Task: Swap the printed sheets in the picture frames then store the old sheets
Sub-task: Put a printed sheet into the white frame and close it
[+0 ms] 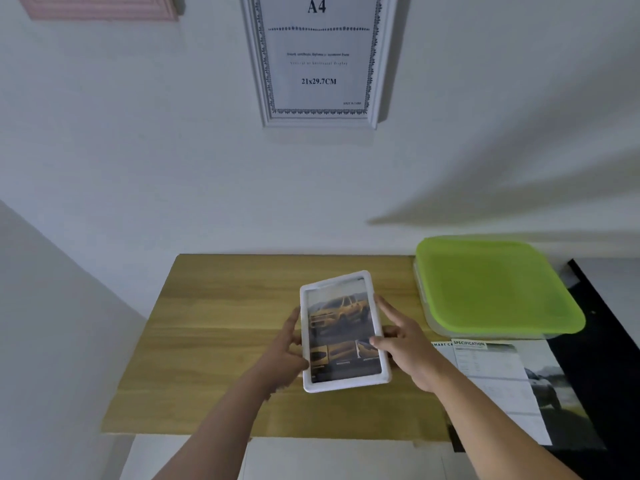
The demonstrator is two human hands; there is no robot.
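A small white picture frame [343,330] with a printed sheet of a yellow truck in it is held above the wooden table [214,341], its top tipped away from me. My left hand [287,348] grips its left edge. My right hand [403,344] holds the right edge, thumb on the front and forefinger stretched up along the side. On the wall hangs a larger white frame [318,57] with an "A4 21x29.7CM" sheet. Loose printed sheets [502,382] showing a car and a specification table lie at the table's right.
A box with a green lid [491,289] sits on the table's back right corner. A pink frame [100,6] hangs at the wall's top left. A black surface [602,341] borders the table on the right.
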